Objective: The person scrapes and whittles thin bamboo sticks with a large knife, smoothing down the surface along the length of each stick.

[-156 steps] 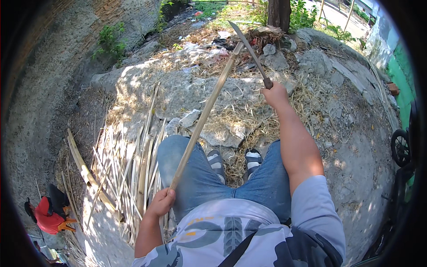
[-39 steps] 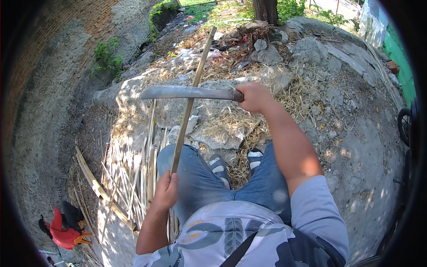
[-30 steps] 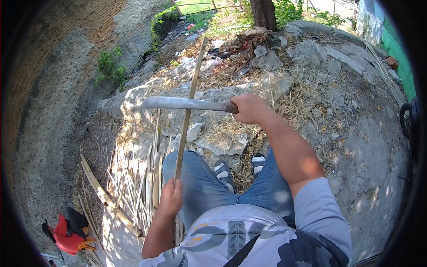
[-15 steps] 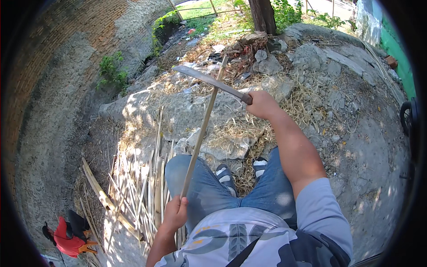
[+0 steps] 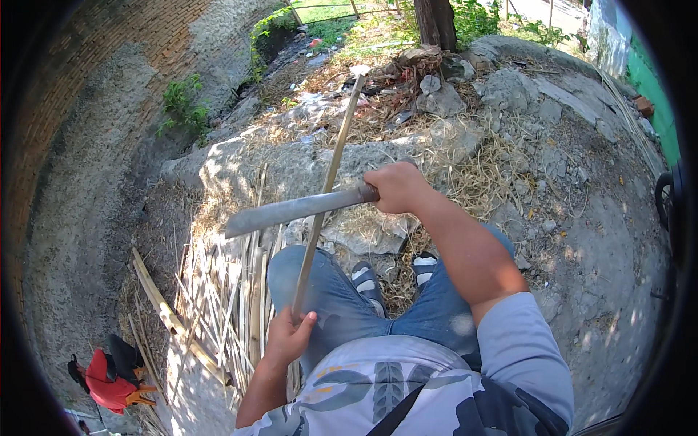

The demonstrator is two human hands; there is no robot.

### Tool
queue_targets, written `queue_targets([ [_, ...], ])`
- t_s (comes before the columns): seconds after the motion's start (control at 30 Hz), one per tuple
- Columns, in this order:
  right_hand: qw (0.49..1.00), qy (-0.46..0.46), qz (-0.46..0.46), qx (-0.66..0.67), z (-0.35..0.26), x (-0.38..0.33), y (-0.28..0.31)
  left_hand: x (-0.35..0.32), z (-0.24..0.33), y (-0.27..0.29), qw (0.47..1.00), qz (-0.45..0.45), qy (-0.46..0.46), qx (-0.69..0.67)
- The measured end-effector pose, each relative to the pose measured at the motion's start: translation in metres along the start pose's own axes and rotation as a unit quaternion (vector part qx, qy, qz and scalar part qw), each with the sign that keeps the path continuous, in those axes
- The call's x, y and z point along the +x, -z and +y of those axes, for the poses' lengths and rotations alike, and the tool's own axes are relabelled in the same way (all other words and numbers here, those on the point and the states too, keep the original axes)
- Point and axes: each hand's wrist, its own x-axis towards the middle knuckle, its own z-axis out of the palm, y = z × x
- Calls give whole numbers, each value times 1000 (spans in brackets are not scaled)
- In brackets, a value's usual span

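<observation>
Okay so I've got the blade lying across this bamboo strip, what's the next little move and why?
Probably draw the long blade down along the bamboo strip, away from the body, to shave it. The right hand holds the blade crosswise against the strip, and the left hand grips the strip's lower end at the knee, well below the edge. Cut strips lie beside the left leg.

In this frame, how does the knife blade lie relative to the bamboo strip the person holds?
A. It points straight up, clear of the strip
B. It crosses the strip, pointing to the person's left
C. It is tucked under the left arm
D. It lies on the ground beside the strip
B: the right hand grips the handle and the long knife blade runs leftward across the bamboo strip, whose lower end the left hand holds.
</observation>
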Motion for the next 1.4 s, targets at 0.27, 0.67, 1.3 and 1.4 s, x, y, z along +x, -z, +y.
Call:
queue_targets([
  [0.27, 965, -234, 33, 112, 57, -7, 2, -14, 0, 22, 999, -16, 18, 46],
  [0.67, 987, 154, -21, -30, -30, -5, -1, 8, -4, 2, 999, 32, 5, -23],
  [1.3, 995, 100, -20, -14, -43, -9, 6, 9, -7, 4, 999, -1, -43, -33],
  [1.4, 999, -30, 13, 7, -3, -5, 13, 8, -4, 11, 1000, -3, -25, -1],
])
